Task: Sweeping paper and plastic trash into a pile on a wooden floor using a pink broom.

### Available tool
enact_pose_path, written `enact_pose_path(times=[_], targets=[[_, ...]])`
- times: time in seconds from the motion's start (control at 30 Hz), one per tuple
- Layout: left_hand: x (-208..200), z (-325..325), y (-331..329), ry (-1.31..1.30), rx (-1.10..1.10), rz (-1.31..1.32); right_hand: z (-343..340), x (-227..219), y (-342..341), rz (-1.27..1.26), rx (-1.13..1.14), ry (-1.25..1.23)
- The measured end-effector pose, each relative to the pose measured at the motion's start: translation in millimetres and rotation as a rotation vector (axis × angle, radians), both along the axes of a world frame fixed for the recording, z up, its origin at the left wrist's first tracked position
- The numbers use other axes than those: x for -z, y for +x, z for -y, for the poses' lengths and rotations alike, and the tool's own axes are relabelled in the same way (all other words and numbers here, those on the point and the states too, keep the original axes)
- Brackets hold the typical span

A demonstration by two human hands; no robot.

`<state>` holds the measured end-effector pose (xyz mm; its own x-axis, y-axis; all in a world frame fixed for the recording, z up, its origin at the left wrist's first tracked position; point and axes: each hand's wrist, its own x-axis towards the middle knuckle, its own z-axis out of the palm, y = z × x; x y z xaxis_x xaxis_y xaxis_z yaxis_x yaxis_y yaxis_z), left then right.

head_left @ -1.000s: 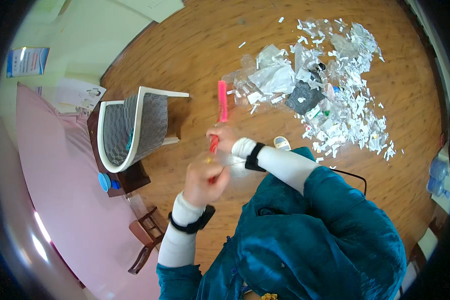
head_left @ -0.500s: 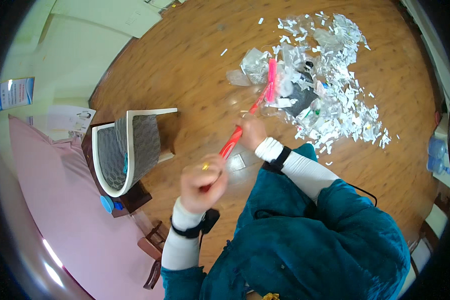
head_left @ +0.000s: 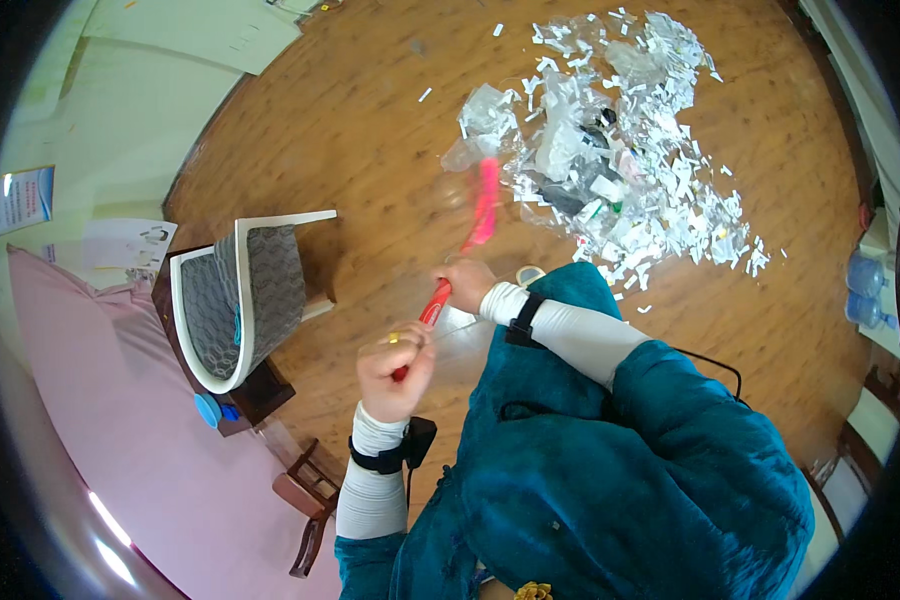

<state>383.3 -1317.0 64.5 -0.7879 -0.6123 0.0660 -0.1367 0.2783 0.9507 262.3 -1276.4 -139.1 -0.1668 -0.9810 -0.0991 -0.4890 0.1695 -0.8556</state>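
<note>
A broom (head_left: pixel 436 303) with a red handle and a pink bristle head slants away from me over the wooden floor. My left hand (head_left: pixel 396 369), with a gold ring, is wrapped round the upper end of the handle. Farther down the shaft, my right hand (head_left: pixel 465 283) grips it too. The bristle head (head_left: pixel 485 203) is smeared by motion and lies just left of a litter pile (head_left: pixel 660 150) of white paper scraps and clear plastic. Within the pile are dark pieces. A crumpled clear bag (head_left: pixel 487 112) lies at its left edge, beyond the bristles.
To the left stands a white-framed chair (head_left: pixel 237 300) with grey cushions, beside a dark small table (head_left: pixel 260 395) and a pink-covered surface (head_left: pixel 120 420). A wooden chair (head_left: pixel 307 495) is near lower left. Large blue water bottles (head_left: pixel 867 290) stand at the right wall.
The broom head has swung left, from over the pile to beside it, and both hands moved with it. More of the pile's plastic now shows. The view has shifted slightly.
</note>
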Motion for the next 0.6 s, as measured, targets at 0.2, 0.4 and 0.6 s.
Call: enact_pose_path(times=[0.2, 0.4, 0.6], targets=[[-7.5, -20.3, 31.3, 0.308, -0.161, -0.146, -37.1, -6.7, -10.9, -0.242, -0.039, 0.060], [-54.7, -33.7, 26.2, 0.133, -0.015, -0.121, -44.5, -43.5, -1.0, -0.118, -0.019, -0.172], [0.7, -51.3, 22.6, 0.105, -0.107, -0.045, -41.5, -5.2, -11.8, -0.126, -0.270, 0.115]])
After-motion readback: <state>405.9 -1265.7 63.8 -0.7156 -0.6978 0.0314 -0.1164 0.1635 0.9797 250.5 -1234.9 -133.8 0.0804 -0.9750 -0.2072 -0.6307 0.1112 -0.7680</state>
